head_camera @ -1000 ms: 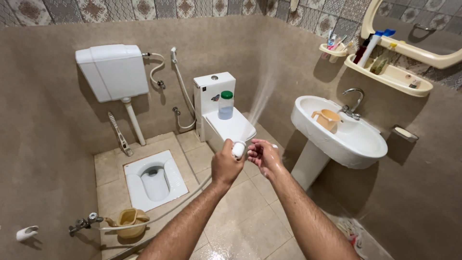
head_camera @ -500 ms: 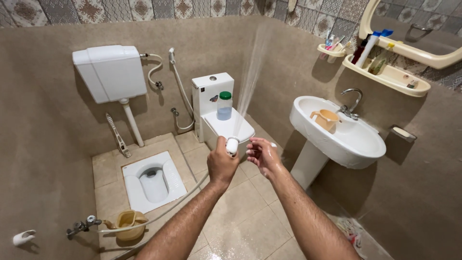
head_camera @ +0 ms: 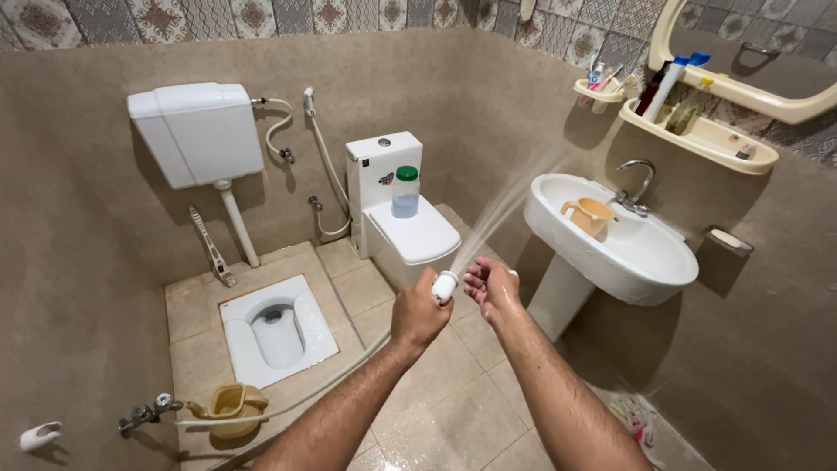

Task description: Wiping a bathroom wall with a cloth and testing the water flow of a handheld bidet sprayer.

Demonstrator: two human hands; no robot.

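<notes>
My left hand [head_camera: 417,316] grips a white hand sprayer [head_camera: 444,286] whose pale hose [head_camera: 296,388] runs down to a wall tap [head_camera: 144,410] at lower left. Water shoots from the nozzle up and to the right toward the wall beside the white basin [head_camera: 610,262]. My right hand [head_camera: 490,286] is wet, fingers curled, right beside the nozzle and holding nothing.
A white seated toilet [head_camera: 410,235] with a green-capped jar [head_camera: 405,192] on its lid stands ahead. A squat pan [head_camera: 277,327] and cistern [head_camera: 196,131] are at left, a yellow jug [head_camera: 231,406] by the tap. An orange mug [head_camera: 593,214] sits in the basin. The floor tiles are wet.
The spray swung from nearly straight up to the right toward the basin. Both hands dropped slightly, and my right hand closed in against the nozzle.
</notes>
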